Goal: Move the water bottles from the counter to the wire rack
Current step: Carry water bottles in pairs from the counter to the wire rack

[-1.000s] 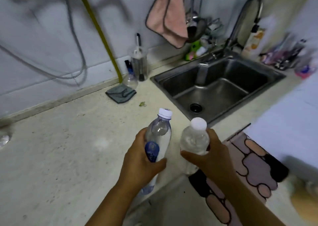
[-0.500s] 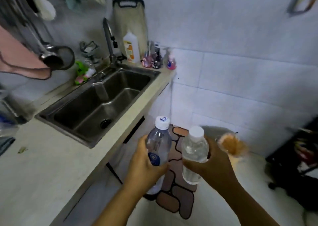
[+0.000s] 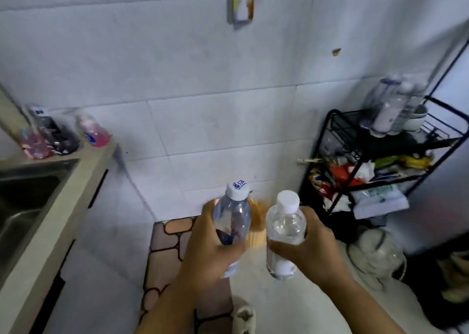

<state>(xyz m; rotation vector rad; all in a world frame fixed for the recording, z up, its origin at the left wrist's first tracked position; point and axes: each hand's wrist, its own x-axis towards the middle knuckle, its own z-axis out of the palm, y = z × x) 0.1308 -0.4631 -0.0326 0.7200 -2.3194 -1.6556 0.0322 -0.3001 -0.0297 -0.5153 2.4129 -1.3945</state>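
Note:
My left hand grips a clear water bottle with a blue label and a printed white cap. My right hand grips a second clear water bottle with a plain white cap. Both bottles are upright, side by side, held in the air over the floor. The black wire rack stands to the right against the tiled wall. Several water bottles stand on its top shelf. The counter lies at the left edge.
The sink is set into the counter, with a pink soap bottle and small items at its far end. A patterned mat lies on the floor. The rack's lower shelves hold packets and bags. A white bundle sits on the floor by the rack.
The view has swung right, away from the counter and sink, and the wire rack has come into sight. Both hands keep the same hold on their bottles throughout.

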